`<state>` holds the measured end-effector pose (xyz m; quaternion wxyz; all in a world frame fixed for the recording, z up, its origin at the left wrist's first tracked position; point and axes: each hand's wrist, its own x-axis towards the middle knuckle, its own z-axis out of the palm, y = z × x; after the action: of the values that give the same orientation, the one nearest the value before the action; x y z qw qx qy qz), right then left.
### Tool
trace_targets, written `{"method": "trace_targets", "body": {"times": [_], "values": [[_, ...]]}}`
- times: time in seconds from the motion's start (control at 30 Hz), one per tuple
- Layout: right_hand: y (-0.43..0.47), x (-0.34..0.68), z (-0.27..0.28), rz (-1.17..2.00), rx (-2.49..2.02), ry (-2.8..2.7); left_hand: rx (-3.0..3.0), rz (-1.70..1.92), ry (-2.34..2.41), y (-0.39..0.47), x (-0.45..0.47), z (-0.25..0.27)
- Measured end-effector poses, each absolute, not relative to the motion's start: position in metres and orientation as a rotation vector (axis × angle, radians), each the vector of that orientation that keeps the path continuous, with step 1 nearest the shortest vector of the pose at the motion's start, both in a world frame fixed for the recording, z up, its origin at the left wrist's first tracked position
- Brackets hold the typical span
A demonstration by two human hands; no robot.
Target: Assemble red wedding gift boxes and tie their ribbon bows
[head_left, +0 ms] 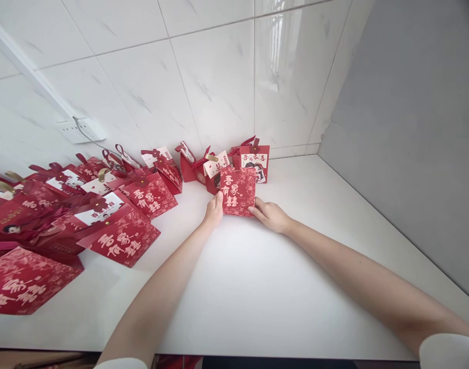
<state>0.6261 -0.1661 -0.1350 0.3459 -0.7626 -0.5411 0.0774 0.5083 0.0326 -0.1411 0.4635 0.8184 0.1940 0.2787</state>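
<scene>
A red gift box (238,192) with pale Chinese characters and a floral print is held upright near the back of the white table. My left hand (214,210) grips its left edge, thumb up along the side. On the opposite side, my right hand (271,215) has its fingers closed on the lower right edge. Right behind stands another red box (262,164) with a cartoon figure on a white panel. A box with a white flap and gold ribbon (216,165) is just behind to the left.
Many red ribboned gift boxes crowd the left side, including one with a floral front (121,241) and one at the near left (30,282). A tiled wall (215,77) backs the white table (234,287). A grey panel (407,128) borders the right; a socket (81,130) has a cable.
</scene>
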Motion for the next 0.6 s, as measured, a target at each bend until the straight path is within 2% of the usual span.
{"method": "trace_targets", "body": {"times": [0.4,0.5,0.6], "values": [[-0.164,0.628,-0.139,0.655,-1.515,-1.224,2.029,0.67,0.526,0.029,0.509,-0.136],[-0.159,0.629,-0.145,0.574,-1.517,-1.069,2.03,0.693,0.545,0.03,0.51,-0.137],[-0.154,0.634,-0.15,0.291,-1.559,-0.9,2.032,0.714,0.536,0.03,0.509,-0.138]]}}
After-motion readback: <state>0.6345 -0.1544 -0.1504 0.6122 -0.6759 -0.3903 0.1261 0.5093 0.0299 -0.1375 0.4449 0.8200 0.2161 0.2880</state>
